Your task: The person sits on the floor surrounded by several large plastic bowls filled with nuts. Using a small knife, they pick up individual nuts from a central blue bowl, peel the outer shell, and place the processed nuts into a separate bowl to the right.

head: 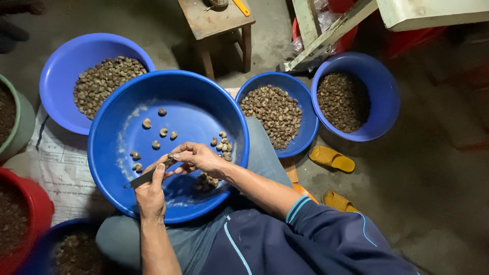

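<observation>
Left hand (151, 191) is clamped round a knife (147, 176), blade running out to eight o'clock. Right hand (196, 157) pinches a small nut (174, 156) at the knife's two o'clock end, over the big blue basin (204, 97).

Large basin (214, 97) on the person's lap, centre; a few nuts (163, 132) scattered in it, small heap (222, 146) at its right. Hands (173, 170) meet over its near part, knife (147, 176) between them. Basin of nuts (56, 66) far left, two more (303, 109) (382, 91) right. Stool (219, 23) far centre. Sandals (332, 158) on floor, right
</observation>
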